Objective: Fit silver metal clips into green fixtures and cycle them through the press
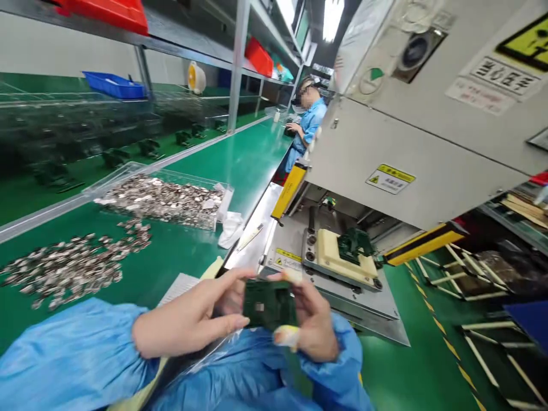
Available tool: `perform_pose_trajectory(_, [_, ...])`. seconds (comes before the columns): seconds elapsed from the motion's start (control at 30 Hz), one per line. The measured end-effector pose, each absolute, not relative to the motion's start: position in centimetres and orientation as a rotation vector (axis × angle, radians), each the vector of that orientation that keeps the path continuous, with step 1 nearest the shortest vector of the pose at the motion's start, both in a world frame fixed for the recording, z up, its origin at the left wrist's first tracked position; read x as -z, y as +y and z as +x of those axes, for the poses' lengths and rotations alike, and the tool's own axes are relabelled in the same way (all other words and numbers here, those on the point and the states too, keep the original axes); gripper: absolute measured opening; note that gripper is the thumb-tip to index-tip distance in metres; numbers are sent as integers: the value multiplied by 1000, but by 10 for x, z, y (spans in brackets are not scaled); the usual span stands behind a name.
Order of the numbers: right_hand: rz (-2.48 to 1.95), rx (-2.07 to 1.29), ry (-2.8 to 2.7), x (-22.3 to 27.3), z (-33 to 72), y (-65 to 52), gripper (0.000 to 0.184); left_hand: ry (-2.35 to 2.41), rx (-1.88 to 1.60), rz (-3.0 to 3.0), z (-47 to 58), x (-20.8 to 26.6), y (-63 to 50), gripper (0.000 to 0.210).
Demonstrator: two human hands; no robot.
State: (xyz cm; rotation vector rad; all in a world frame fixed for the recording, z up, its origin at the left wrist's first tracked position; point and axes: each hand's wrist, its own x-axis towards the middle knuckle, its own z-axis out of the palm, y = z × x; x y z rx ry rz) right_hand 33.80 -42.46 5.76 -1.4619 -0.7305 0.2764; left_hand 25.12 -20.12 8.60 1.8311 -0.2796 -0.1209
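Above my lap, both hands hold a dark green, box-like plastic part (269, 305) with a small light square on its face. My left hand (194, 317) grips its left side, thumb along the lower edge and fingers behind. From the right, my right hand (312, 319) pinches it, with whitish coverings on the thumb and a fingertip. In the machine ahead, another dark green part (355, 245) sits on a cream fixture block (327, 257). On the bench to my left lie many small shiny metal pieces (81, 265), close to a clear tray (225, 208) full of more.
A large grey machine (351, 154) rises at the right, with yellow-black side bars (291, 191). Green parts (149, 148) line the belt behind the bench (252, 148). A person in blue (310, 120) works farther along. Pale frame racks (462, 274) stand at the far right.
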Motion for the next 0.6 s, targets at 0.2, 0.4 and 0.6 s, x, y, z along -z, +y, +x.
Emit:
perform_pose_trajectory(0.2, [-1314,700,-124,-59,379,-543,35,-498,-213,2074,375,-120,-281,50])
perform_pose_trajectory(0.4, [-1371,781,-74,-63,410,-573,43,-471,-164,2129,454,-123,-358,79])
perform_pose_trajectory(0.6, [-1632,727,-338,-78,464,-555,56,-320,-255,1807,421,-128,-312,68])
